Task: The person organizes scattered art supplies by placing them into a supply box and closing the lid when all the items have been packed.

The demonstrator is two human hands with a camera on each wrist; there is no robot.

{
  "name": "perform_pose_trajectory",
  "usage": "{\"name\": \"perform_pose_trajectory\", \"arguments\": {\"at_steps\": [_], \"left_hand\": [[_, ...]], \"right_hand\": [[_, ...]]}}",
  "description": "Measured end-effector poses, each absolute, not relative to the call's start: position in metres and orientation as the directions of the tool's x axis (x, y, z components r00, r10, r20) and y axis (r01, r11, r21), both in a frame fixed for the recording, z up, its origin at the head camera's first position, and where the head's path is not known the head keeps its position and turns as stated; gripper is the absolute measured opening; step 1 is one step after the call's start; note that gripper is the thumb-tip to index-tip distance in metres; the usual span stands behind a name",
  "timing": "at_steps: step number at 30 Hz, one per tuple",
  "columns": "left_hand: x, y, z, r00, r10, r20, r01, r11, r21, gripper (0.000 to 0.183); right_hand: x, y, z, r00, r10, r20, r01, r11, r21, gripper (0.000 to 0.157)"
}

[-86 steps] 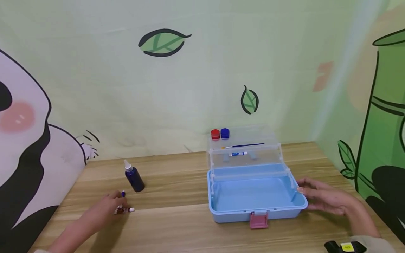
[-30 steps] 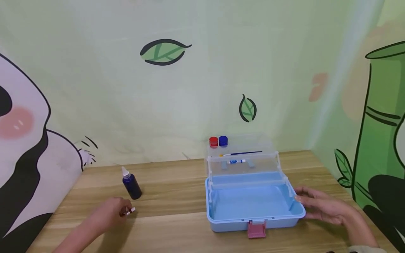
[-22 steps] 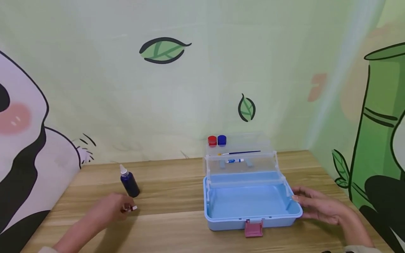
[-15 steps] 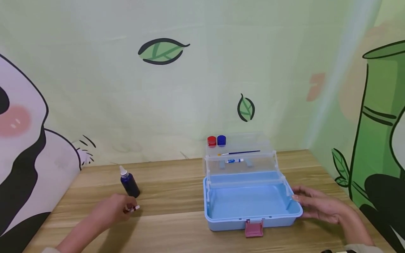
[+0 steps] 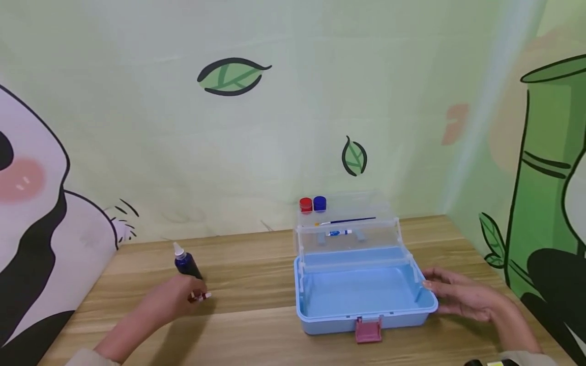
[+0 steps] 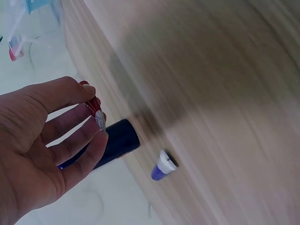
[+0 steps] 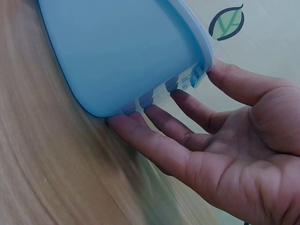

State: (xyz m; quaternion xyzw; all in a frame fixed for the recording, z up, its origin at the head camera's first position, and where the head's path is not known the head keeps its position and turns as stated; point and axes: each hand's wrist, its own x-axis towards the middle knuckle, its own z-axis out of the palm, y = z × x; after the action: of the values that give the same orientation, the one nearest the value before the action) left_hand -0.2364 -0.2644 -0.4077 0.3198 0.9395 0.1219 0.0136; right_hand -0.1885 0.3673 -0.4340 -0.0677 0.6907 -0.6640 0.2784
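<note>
Bottle [image 5: 185,262], dark blue with a white pointed cap, stands on the table [image 5: 247,340] just beyond your left hand [image 5: 176,297], whose fingers hide its lower part from the head view. Your left wrist view adds a small white-and-blue item [image 6: 161,168] on the wood near the bottle; you cannot tell from that angle whether it stands or lies.

Well off to the right of these sits the blue box [image 5: 361,292], its pink latch [image 5: 368,331] hanging down at the front. Clear trays [image 5: 343,245] rise behind its base, and through them you see a red pot [image 5: 305,205] beside a blue pot [image 5: 319,204], a paintbrush [image 5: 350,220] with a dark handle and a small blue-and-white tube [image 5: 340,233]. Behind everything, the backdrop [image 5: 284,132] carries printed leaves, a panda and bamboo.

For lettering, the markings on the blue-and-white tube are too small for you to read. A yellow label [image 5: 494,364] below your right wrist is cut off by the frame edge.

Your left hand pinches a small red tube [image 6: 93,105] between thumb and fingers, holding it above the table in front of the bottle; in the head view its white end pokes out toward the box. Your right hand [image 5: 462,300] rests at the right side of the blue box, thumb at the rim, loosely spread fingertips touching the outside wall.
</note>
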Motion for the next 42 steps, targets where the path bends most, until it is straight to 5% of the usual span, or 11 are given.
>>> {"name": "perform_pose_trajectory", "arguments": {"at_steps": [24,42], "left_hand": [[-0.246,-0.229,-0.39,-0.813,0.582,0.027,0.571,0.786,0.237,0.016],[-0.252,-0.186,-0.383,-0.74,0.667,0.086,0.67,0.722,0.171,0.018]], "right_hand": [[-0.188,0.368,-0.436,-0.831,-0.47,-0.298,0.278,0.114,-0.954,0.068],[-0.187,0.366,-0.434,-0.835,-0.462,-0.299,0.274,0.122,-0.954,0.067]]}}
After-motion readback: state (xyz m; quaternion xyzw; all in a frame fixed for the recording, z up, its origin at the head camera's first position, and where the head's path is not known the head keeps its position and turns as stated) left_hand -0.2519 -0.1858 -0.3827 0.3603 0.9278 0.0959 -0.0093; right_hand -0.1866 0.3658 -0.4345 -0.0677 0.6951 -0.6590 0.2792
